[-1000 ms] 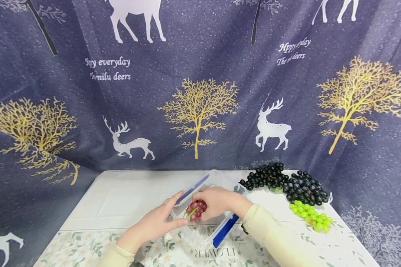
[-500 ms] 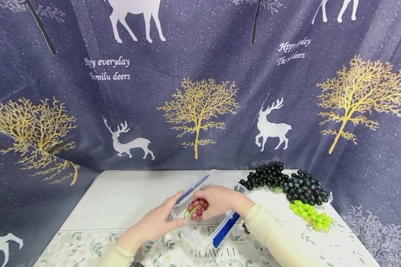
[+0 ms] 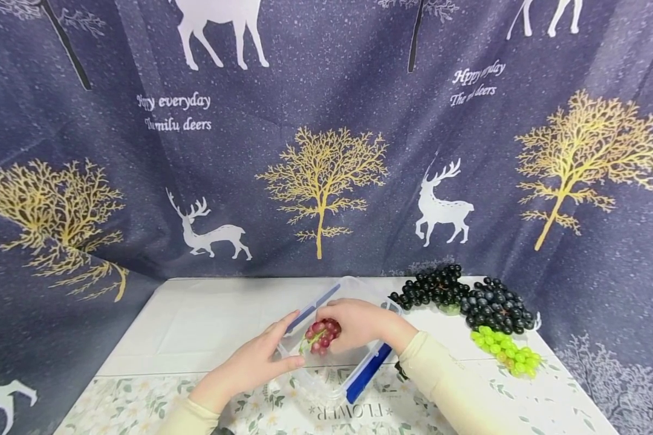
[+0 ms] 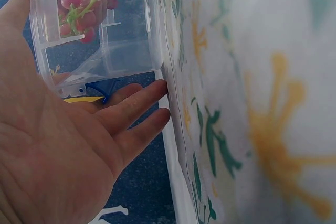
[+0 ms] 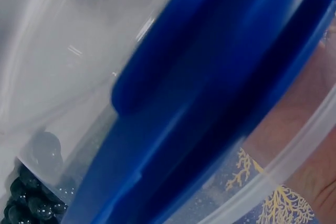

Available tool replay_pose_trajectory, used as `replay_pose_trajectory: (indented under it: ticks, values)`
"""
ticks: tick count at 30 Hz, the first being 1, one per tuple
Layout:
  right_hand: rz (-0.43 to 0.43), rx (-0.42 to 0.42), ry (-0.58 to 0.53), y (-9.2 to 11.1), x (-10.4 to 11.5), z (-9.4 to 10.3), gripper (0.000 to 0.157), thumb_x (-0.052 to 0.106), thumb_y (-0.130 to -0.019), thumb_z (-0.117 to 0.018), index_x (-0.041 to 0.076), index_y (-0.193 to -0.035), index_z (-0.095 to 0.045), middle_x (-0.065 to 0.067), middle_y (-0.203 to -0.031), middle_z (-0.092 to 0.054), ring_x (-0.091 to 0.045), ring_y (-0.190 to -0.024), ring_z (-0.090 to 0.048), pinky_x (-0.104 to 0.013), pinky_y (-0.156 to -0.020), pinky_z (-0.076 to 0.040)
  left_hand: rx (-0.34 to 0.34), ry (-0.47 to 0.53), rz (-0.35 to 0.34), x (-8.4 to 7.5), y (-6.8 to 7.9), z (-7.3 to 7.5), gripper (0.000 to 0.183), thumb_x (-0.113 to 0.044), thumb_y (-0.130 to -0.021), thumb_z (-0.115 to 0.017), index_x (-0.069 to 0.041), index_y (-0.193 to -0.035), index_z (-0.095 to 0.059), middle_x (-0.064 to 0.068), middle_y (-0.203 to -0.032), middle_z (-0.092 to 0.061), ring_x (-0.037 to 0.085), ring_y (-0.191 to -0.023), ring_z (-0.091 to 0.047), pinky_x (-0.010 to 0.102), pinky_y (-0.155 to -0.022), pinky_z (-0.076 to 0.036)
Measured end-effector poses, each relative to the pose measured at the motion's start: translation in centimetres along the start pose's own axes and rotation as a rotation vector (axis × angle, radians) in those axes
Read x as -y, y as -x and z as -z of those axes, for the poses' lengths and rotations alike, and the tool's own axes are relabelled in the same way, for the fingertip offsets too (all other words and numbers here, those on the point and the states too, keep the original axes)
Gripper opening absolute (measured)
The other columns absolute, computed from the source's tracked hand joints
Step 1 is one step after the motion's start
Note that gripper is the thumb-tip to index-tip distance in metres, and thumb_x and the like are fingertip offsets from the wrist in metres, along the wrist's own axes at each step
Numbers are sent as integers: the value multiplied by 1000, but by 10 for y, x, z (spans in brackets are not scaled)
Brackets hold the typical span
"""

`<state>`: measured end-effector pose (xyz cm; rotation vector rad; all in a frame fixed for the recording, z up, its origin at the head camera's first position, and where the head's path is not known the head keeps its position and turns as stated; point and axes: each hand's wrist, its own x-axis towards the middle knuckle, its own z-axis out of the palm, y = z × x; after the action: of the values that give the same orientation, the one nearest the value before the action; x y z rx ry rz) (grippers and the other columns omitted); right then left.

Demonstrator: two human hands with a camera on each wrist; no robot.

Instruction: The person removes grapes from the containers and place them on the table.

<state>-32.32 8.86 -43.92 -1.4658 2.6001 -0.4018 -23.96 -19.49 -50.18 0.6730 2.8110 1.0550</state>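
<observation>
A clear plastic food container (image 3: 326, 393) with blue side latches (image 3: 369, 373) stands uncovered on the table, turned at an angle. Inside it, my right hand (image 3: 354, 325) grips a small bunch of red grapes (image 3: 322, 336) with a green stem; its fingertips are hidden behind the fruit. My left hand (image 3: 253, 361) lies along the container's near left side, fingers straight and thumb spread. In the left wrist view, these fingers (image 4: 134, 106) extend past the container's corner, and the grapes (image 4: 86, 11) show through its wall. A blue latch (image 5: 210, 77) fills much of the right wrist view.
Two bunches of black grapes (image 3: 432, 287) lie at the back right. A bright green bunch (image 3: 506, 350) lies in front of them, near the table's right edge. A dark curtain (image 3: 326, 90) with deer and trees hangs behind the table (image 3: 196, 326).
My right hand has shifted slightly away and to the right with the red grapes, which sit a little higher in the head view. My left hand has stayed in place.
</observation>
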Motion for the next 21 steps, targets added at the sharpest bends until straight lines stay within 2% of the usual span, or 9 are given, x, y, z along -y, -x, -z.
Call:
replay_pose_trajectory:
  ticks: [11, 18, 21]
  values:
    - [12, -15, 3, 2, -4, 2, 38, 24, -84, -90, 31, -115, -70, 17, -97, -62, -5, -84, -58, -26, -74, -50, 3, 3, -11, -1, 1, 0, 91, -61, -107, -69, -35, -180, -20, 17, -170, -47, 41, -135, -65, 65, -99, -57]
    - [25, -31, 23, 4, -1, 6, 39, 24, -83, -92, 30, -115, -70, 17, -98, -62, -4, -84, -57, -24, -74, -50, -4, -6, -18, 0, 0, -1, 94, -61, -106, -70, -25, -180, -23, 19, -170, -47, 43, -138, -64, 69, -103, -55]
    - [37, -41, 29, 5, 1, 8, 37, 24, -84, -92, 29, -113, -70, 16, -97, -62, -4, -84, -57, -24, -75, -49, -5, -10, -17, 0, 0, -1, 94, -61, -106, -70, -26, -180, -23, 18, -170, -47, 43, -139, -63, 70, -104, -54]
